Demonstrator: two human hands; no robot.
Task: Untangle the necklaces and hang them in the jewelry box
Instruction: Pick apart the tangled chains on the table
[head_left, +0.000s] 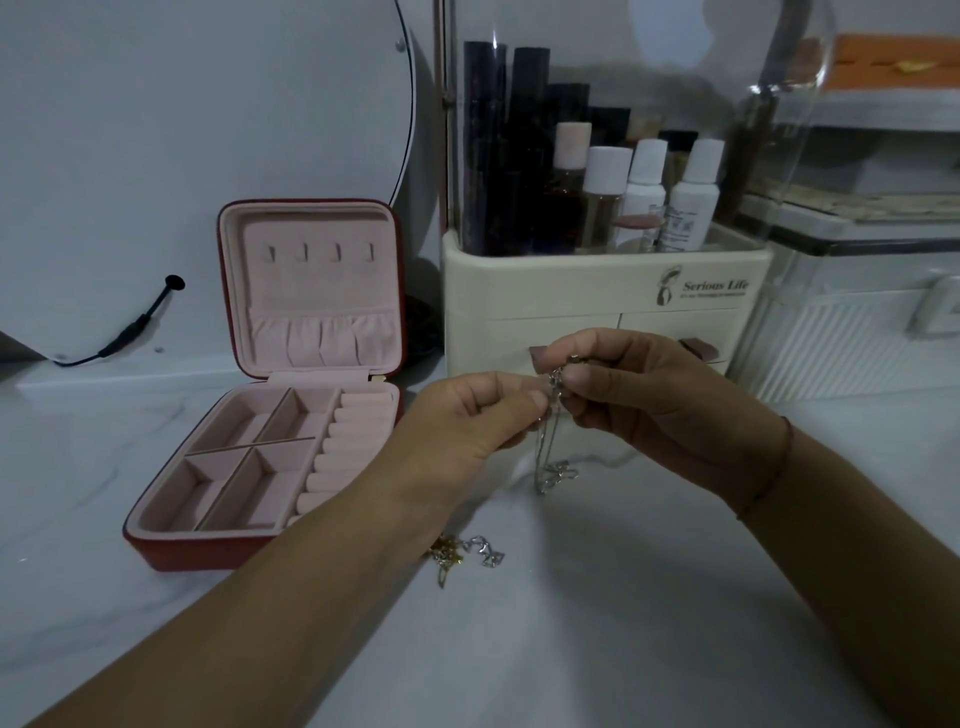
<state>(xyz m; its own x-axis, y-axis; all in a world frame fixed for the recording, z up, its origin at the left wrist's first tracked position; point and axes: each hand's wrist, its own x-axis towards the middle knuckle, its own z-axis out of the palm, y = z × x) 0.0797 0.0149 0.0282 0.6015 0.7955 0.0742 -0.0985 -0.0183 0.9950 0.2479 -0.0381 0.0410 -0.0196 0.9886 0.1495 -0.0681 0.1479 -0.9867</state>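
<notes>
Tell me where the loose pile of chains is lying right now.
Head view, lower centre: the loose pile of chains lies on the white tabletop, partly hidden by the left forearm, just right of the red jewelry box.

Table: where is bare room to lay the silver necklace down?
Bare table lies between the forearms, and right of the right hand, before the clear case. Crowded: the chain pile beside the jewelry box.
</notes>
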